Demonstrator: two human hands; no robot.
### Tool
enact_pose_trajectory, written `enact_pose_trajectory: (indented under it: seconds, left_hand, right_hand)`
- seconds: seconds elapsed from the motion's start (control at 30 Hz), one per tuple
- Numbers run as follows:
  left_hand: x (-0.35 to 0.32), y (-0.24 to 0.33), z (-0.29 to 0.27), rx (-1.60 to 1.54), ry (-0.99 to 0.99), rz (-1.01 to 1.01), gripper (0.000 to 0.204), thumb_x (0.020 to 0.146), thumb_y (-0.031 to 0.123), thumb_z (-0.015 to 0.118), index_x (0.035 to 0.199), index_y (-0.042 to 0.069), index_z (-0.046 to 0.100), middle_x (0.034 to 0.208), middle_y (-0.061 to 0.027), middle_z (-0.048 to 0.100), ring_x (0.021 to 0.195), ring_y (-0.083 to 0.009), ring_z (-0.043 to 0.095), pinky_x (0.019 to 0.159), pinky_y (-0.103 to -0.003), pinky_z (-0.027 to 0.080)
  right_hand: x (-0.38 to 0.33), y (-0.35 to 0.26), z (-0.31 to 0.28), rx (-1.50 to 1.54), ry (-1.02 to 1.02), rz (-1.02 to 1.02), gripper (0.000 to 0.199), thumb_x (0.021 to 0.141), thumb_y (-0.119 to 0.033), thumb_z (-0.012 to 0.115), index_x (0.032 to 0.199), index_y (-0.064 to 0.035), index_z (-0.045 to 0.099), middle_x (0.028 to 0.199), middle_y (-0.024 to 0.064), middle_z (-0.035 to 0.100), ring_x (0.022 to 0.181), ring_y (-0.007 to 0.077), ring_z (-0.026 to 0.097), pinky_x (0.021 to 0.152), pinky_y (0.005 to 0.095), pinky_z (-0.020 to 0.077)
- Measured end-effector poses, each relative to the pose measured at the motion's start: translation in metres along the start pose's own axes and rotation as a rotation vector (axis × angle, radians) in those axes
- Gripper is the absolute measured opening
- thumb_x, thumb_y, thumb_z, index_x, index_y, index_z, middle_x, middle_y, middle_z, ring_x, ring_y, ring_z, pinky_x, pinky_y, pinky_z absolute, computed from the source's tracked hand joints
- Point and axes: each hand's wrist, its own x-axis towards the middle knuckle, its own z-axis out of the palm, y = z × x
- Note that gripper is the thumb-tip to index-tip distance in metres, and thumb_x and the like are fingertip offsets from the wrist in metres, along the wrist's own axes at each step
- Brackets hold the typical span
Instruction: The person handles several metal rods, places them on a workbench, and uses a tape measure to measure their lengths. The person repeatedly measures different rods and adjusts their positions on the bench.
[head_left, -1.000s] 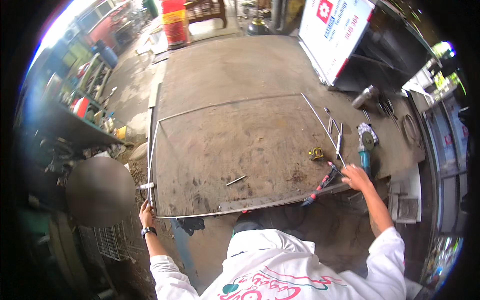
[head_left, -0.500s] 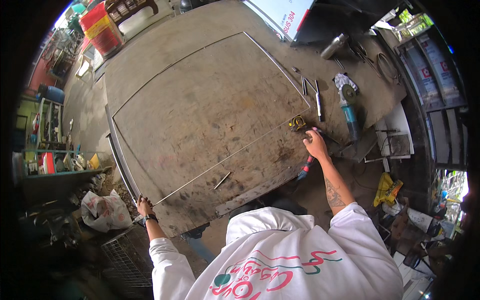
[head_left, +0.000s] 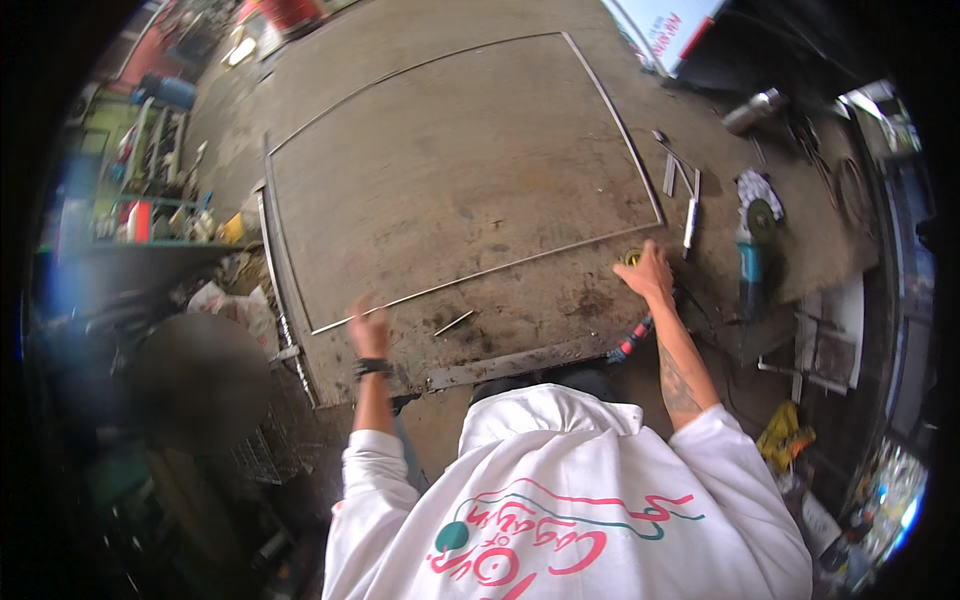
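A large rectangle of thin metal rods (head_left: 470,270) lies flat on the worn tabletop (head_left: 430,180). My left hand (head_left: 370,328) is over its near side, a little right of the near left corner; motion smears its fingers, so any hold is unclear. At the near right corner, my right hand (head_left: 650,274) closes round a yellow and black tape measure (head_left: 631,257), partly hidden by the fingers. A short thin rod (head_left: 454,323) rests between my hands, close to the table's near edge.
Right of the rectangle lie a marker (head_left: 690,228), short metal pieces (head_left: 669,173) and a teal angle grinder (head_left: 749,265) beside a white cloth (head_left: 757,189). A metal bottle (head_left: 754,111) lies farther back. A red-and-black handle (head_left: 632,338) sits at the near edge.
My left hand has left the near left corner and moved right along the near side. My right hand has closed on the tape measure. The whole view has shifted.
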Motion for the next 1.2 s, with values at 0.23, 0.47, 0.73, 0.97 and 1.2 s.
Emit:
enact_pose_trajectory:
  seconds: [0.23,0.47,0.73,0.97,1.2]
  left_hand:
    - [-0.114,0.121,0.128,0.007,-0.126,0.355,0.042,0.082,0.009,0.074,0.123,0.009,0.068,0.132,-0.0165,0.06,0.123,-0.0378,0.055,0.107,-0.046,0.045]
    - [-0.086,0.119,0.124,0.229,-0.006,0.502,0.057,0.083,0.017,0.073,0.138,0.014,0.058,0.14,-0.0135,0.054,0.127,-0.0368,0.051,0.106,-0.049,0.042]
    - [-0.074,0.11,0.116,0.188,-0.154,0.51,0.035,0.085,0.015,0.071,0.118,0.01,0.064,0.121,-0.0153,0.058,0.117,-0.0382,0.052,0.102,-0.047,0.044]
    - [-0.093,0.1,0.086,-0.016,-0.219,0.447,0.03,0.09,0.022,0.072,0.115,0.007,0.067,0.121,-0.0174,0.06,0.116,-0.0397,0.055,0.1,-0.046,0.047]
    - [-0.093,0.138,0.044,-0.904,-0.856,-0.278,0.039,0.1,0.029,0.068,0.124,-0.001,0.067,0.109,-0.0061,0.072,0.096,-0.0123,0.067,0.085,-0.029,0.056]
  right_hand:
    - [-0.079,0.02,-0.021,1.051,-0.63,-0.004,0.054,0.082,-0.028,0.08,0.124,-0.0021,0.057,0.109,0.006,0.065,0.098,0.0149,0.062,0.088,0.0295,0.0472]
    - [-0.094,0.06,-0.028,1.518,-0.933,0.002,0.046,0.085,-0.023,0.079,0.119,-0.0047,0.053,0.097,0.0131,0.066,0.082,0.0257,0.069,0.067,0.0409,0.0595]
    - [-0.117,-0.016,-0.04,1.573,-0.853,-0.029,0.055,0.093,-0.047,0.062,0.129,-0.0057,0.058,0.112,0.0217,0.071,0.093,0.0275,0.072,0.07,0.0394,0.0597]
    - [-0.151,-0.09,-0.003,1.791,-0.846,0.062,0.049,0.103,-0.047,0.04,0.134,-0.0118,0.055,0.115,0.0245,0.067,0.1,0.0329,0.071,0.076,0.0502,0.0622]
    - [-0.148,-0.167,0.035,0.899,-0.806,-0.461,0.048,0.094,-0.026,0.056,0.136,-0.0035,0.051,0.118,0.0133,0.063,0.108,0.0198,0.061,0.093,0.0339,0.0498]
